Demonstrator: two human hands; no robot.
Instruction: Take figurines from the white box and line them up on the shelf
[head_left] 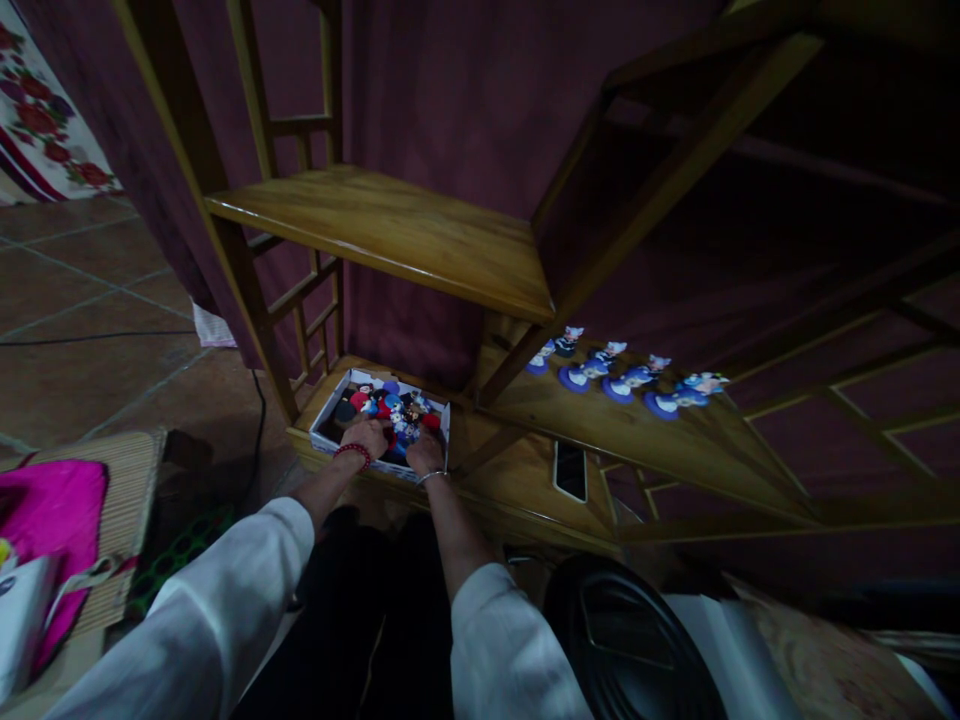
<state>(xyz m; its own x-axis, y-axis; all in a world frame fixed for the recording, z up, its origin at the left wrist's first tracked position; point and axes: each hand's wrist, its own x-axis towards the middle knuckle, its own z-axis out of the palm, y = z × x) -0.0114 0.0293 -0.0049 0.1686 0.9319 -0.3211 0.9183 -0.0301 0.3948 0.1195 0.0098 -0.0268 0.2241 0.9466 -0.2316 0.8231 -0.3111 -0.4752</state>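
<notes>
Nearest: pers.'s white long sleeves (247, 560) & black trousers (412, 610); black ridged plastic item (637, 640) to R; bright pink cloth (67, 540) on tan ribbed mat (139, 490) to L.

Both hands reached fwd & down into a shallow white cardboard box (394, 469). L hand (366, 437), w/ red bead bracelet (352, 453) at wrist, was at front L of box; R hand (425, 452), w/ thin silvery bangle (431, 477), at front R. Fingers of both were down among small red, black, blue & white figurines (406, 412); grip, if any, could not be told for either.

Box sat on low varnished wood board (480, 445), between the uprights, filled w/ figurines packed close. White-edged phone w/ dark screen (570, 471) lay R of box, well apart.

Beyond, to R: blue-&-white figurines on round bases (587, 373) in a row, smaller dark ones behind, on a higher wood board (675, 440). Overhead: bare upper wood shelf (405, 235). Backdrop: maroon curtain (480, 110). Far L: brown tiled floor (75, 275), red-flowered white cloth (45, 120).
</notes>
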